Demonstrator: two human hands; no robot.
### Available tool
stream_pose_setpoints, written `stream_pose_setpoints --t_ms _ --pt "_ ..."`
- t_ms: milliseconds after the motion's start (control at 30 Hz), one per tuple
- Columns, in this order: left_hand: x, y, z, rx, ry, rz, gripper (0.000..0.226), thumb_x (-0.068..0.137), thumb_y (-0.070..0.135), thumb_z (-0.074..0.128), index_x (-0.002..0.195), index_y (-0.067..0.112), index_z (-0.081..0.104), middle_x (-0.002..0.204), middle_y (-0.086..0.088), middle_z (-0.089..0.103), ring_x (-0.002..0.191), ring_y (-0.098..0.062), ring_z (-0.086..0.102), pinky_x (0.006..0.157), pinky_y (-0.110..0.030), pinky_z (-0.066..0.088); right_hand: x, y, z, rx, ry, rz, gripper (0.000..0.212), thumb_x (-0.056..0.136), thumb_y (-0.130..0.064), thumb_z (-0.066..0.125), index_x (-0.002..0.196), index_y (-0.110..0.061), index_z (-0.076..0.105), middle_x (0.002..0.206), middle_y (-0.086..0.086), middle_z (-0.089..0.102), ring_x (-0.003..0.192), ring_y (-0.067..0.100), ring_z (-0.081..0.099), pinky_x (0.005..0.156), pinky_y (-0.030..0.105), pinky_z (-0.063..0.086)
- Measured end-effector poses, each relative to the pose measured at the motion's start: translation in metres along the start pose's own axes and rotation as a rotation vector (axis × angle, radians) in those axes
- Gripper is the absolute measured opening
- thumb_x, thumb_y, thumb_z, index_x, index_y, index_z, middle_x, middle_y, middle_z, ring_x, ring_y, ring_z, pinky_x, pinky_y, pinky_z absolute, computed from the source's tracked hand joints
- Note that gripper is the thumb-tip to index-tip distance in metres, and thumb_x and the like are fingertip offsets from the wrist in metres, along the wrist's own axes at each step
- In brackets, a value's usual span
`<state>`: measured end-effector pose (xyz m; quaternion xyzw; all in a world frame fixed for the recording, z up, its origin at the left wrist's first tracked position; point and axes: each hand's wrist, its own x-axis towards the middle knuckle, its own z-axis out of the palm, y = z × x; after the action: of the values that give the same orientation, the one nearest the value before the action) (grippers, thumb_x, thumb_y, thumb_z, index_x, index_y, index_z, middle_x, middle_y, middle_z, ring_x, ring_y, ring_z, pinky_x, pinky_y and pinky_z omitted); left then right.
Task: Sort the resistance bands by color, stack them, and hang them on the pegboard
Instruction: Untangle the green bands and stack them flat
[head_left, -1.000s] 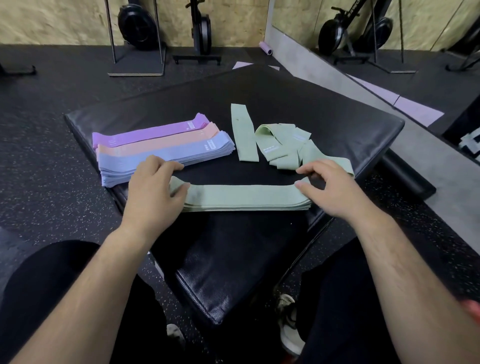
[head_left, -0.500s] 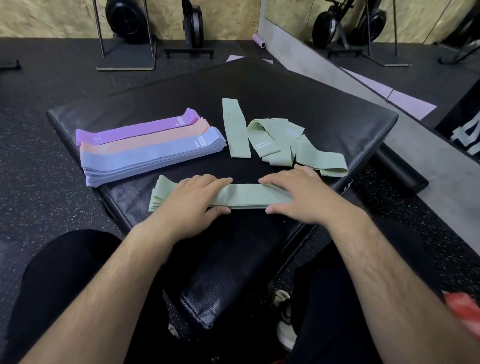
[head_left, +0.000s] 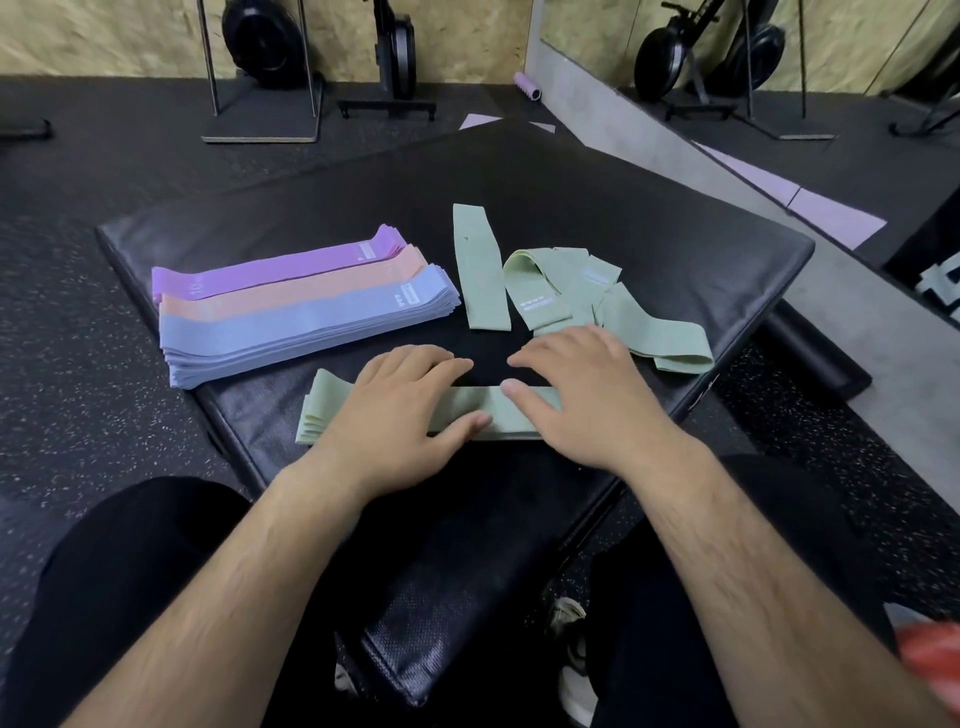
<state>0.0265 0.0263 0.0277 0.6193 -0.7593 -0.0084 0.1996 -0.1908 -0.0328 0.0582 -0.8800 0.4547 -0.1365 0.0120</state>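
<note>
A stack of green bands (head_left: 324, 410) lies flat near the front of the black pad (head_left: 649, 208). My left hand (head_left: 395, 410) presses on its middle with fingers spread, and my right hand (head_left: 576, 395) lies flat on its right part, hiding that end. Behind and to the left sit three neat stacks side by side: purple bands (head_left: 270, 273), peach bands (head_left: 291, 299) and blue bands (head_left: 291, 332). One green band (head_left: 480, 270) lies straight behind my hands. A loose heap of green bands (head_left: 587, 296) spreads to the right of it.
The pad rests on speckled black rubber flooring (head_left: 78, 405). Weight plates on stands (head_left: 260, 47) line the far wooden wall. A mirror and grey ledge (head_left: 675, 150) run along the right. A dark roller (head_left: 815, 353) lies by the pad's right edge. No pegboard shows.
Both hands have slid inward from the ends of the green stack toward its middle and now rest flat on it. The other stacks have not moved.
</note>
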Motion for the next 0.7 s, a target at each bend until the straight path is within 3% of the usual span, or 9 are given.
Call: stream_pose_setpoints --t_ms 133,433,500,633,700 --pt "0.009 0.001 0.003 0.027 0.052 -0.047 0.067 0.094 0.065 0.032 0.137 0.022 0.059 0.137 0.003 0.057 0.132 -0.019 0.047 0.112 -0.032 0.026 0.020 -0.013 0.013 0.002 -0.005 0.022 0.040 0.104 -0.046 0.043 0.129 -0.024 0.065 0.139 -0.007 0.058 0.132 0.018 0.046 0.115 0.035 0.024" --pt "0.020 0.001 0.014 0.036 0.073 -0.037 0.053 0.098 0.054 0.041 0.128 0.018 0.065 0.131 -0.001 0.062 0.126 -0.023 0.055 0.111 -0.035 0.033 0.066 -0.015 0.030 -0.030 -0.235 0.145 0.047 0.107 -0.040 0.033 0.140 -0.016 0.056 0.157 0.000 0.040 0.140 0.025 0.034 0.113 0.041 0.028" --pt "0.022 0.001 0.014 0.034 0.078 -0.032 0.053 0.099 0.054 0.040 0.127 0.017 0.066 0.131 -0.002 0.063 0.125 -0.024 0.055 0.110 -0.035 0.034 0.068 -0.015 0.032 -0.053 -0.253 0.149 0.046 0.107 -0.040 0.031 0.135 -0.014 0.058 0.152 -0.001 0.044 0.137 0.026 0.035 0.110 0.041 0.029" --pt "0.023 0.001 0.014 0.020 0.073 -0.042 0.055 0.100 0.055 0.037 0.128 0.016 0.066 0.133 -0.003 0.062 0.127 -0.024 0.055 0.112 -0.034 0.030 0.067 -0.015 0.032 -0.081 -0.218 0.141 0.038 0.107 -0.038 0.030 0.109 -0.016 0.060 0.120 -0.005 0.056 0.119 0.024 0.041 0.098 0.039 0.033" --pt "0.022 0.001 0.013 0.012 0.071 -0.046 0.059 0.100 0.056 0.033 0.129 0.016 0.065 0.134 -0.003 0.061 0.128 -0.024 0.054 0.112 -0.033 0.028 0.065 -0.013 0.029 -0.065 -0.191 0.136 0.037 0.107 -0.037 0.029 0.106 -0.017 0.060 0.117 -0.007 0.058 0.118 0.023 0.041 0.096 0.039 0.032"
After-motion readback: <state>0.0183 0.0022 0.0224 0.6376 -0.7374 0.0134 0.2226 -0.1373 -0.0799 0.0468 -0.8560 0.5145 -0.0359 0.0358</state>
